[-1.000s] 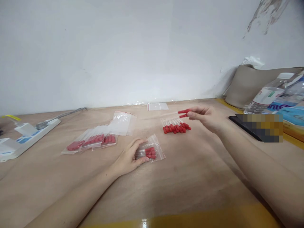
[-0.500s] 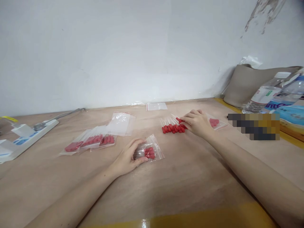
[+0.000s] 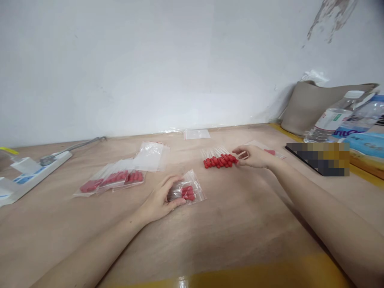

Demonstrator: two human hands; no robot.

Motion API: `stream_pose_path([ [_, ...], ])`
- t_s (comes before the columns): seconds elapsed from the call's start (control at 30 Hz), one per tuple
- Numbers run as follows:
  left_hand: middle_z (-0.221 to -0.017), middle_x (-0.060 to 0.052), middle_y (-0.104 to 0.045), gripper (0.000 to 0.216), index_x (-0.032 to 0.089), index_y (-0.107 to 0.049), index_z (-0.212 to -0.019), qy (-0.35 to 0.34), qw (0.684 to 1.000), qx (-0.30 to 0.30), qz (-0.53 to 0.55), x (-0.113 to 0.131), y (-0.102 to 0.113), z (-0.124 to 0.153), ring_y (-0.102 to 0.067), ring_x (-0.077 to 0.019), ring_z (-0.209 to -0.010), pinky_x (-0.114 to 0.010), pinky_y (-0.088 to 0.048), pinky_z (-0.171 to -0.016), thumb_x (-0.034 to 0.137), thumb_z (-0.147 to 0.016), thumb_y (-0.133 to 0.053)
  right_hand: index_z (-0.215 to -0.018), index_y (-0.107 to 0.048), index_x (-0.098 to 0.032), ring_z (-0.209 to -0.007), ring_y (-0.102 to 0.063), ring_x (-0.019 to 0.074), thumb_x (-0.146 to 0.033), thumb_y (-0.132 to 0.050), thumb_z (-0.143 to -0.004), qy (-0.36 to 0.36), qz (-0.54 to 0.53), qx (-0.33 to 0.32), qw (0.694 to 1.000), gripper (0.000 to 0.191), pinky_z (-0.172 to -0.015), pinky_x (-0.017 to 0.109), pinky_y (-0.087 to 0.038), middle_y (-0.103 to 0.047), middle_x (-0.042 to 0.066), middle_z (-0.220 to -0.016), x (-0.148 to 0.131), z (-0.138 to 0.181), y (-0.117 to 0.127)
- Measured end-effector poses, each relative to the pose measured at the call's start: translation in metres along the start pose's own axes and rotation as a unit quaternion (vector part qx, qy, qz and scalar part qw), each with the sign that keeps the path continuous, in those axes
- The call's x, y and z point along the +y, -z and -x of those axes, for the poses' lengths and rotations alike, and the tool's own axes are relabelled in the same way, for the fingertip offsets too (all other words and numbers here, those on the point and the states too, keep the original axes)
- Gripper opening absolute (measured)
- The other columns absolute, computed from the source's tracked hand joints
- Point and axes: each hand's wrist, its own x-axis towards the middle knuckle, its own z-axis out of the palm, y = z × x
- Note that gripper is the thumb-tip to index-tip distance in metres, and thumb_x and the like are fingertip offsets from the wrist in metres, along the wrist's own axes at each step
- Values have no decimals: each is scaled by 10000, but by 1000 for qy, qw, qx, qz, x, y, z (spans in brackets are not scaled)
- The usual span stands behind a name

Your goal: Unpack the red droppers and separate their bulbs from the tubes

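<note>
My left hand (image 3: 163, 200) curls its thumb and fingers around a small clear zip bag (image 3: 196, 188) lying on the table. Inside that bag are several red-tipped sticks (image 3: 188, 193), their pale stems partly covered by my fingers. Right of it and farther back lies a loose row of red-tipped white sticks (image 3: 220, 161). At the right end of this row is my right hand (image 3: 250, 157), thumb and fingers curved and apart, nothing visible between them. Its thumb tip is close to the last red tip; whether they touch I cannot tell.
Filled zip bags (image 3: 117, 178) overlap on the left beside flat zip bags (image 3: 151, 156). Another flat bag (image 3: 197, 134) lies by the wall. A partly hidden bag (image 3: 270, 152) is behind my right hand. A power strip (image 3: 39, 174) stands left; a blurred-out flat object (image 3: 319, 159) and bottles (image 3: 333, 120) stand right.
My right hand has shifted slightly right, off the right end of the stick row, and its fingers have parted. My left hand stays on its bag.
</note>
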Motion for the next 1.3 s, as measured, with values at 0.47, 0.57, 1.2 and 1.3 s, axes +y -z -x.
stream_pose_path([
  [0.47, -1228, -78, -448, 488, 228, -388, -1222, 2, 1000, -4, 3, 0, 0, 0, -452, -214, -1117, -352, -403, -931, 375, -792, -566, -863, -593, -146, -681, -606, 142, -148, -598, -545, -22, 35, 5, 999, 317, -595, 213, -450, -651, 24, -770, -9, 1, -5],
  [0.57, -1228, -78, -453, 491, 228, -388, -1225, 5, 1000, -8, 3, 0, 1, 0, -456, -212, -1117, -346, -410, -926, 381, -793, -563, -881, -600, -137, -702, -602, 151, -175, -626, -545, -24, 42, 4, 999, 339, -623, 228, -453, -642, 33, -786, -9, 2, -3],
  [1.2, -1218, -64, -453, 483, 237, -391, -1225, -20, 1000, -10, 22, 5, -2, -5, -460, -199, -1112, -335, -395, -941, 354, -791, -569, -777, -666, -184, -589, -524, 82, -105, -521, -696, 229, -149, -21, 962, 184, -560, 197, -393, -630, -12, -684, -104, 45, -91],
  [1.3, -1222, -65, -450, 479, 238, -395, -1225, -25, 999, -15, 30, 6, -1, -5, -456, -197, -1118, -335, -386, -951, 352, -793, -568, -823, -615, -151, -568, -512, 73, -59, -491, -671, 138, -195, 21, 971, 217, -533, 187, -399, -624, -1, -714, -100, 43, -100],
])
